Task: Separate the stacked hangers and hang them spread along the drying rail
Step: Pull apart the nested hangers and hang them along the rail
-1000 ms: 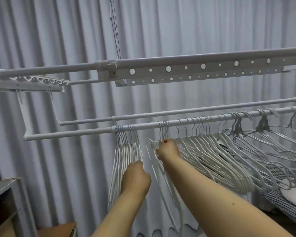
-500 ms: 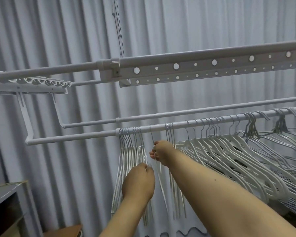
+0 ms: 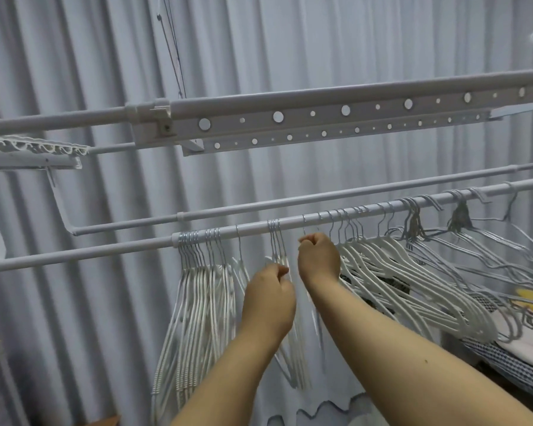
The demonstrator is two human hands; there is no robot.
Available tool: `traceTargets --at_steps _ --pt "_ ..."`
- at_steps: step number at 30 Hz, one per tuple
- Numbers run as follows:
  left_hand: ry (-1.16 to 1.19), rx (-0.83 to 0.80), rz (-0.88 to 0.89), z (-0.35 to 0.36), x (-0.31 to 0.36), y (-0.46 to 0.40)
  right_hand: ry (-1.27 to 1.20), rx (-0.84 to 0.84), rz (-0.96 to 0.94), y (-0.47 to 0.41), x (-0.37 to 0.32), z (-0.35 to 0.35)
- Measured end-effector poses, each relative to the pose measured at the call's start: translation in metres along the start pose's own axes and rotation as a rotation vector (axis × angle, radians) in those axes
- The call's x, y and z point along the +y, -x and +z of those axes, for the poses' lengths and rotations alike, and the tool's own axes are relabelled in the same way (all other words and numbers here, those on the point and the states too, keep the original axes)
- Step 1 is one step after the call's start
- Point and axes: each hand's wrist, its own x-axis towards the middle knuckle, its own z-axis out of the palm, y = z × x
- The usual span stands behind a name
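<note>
Two curled hands, left hand [image 3: 270, 298] and right hand [image 3: 319, 259], pinch white hangers [image 3: 277, 253] under the drying rail [image 3: 105, 252].

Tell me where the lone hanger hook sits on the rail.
Head view, left of centre: the lone hook hangs on the near rail between the packed left bunch and a small cluster.
</note>
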Motion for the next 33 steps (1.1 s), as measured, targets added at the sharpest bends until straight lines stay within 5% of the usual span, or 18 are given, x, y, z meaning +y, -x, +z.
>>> traceTargets --at_steps 6,12,16,22,27,33 --pt "-0.151 -0.239 -0.131 0.035 0.018 -0.007 0.079 -0.134 0.160 -0.012 0.020 -0.020" --pt "-0.392 -0.312 -0.160 0.059 0.013 -0.011 -0.191 -0.283 0.311 -0.023 0.041 -0.013" --pt "-0.443 -0.348 -0.216 0.072 0.007 -0.011 -0.136 -0.337 0.286 -0.021 0.043 -0.021" --pt "-0.239 -0.224 -0.308 0.078 0.016 -0.031 -0.061 -0.368 0.244 -0.023 0.048 -0.034" --pt "0.309 -0.177 -0.590 0.077 0.036 -0.052 -0.025 -0.395 0.208 -0.032 0.052 -0.043" --pt "0.680 -0.235 -0.606 0.054 0.048 -0.035 0.063 -0.383 0.153 -0.035 0.056 -0.047"
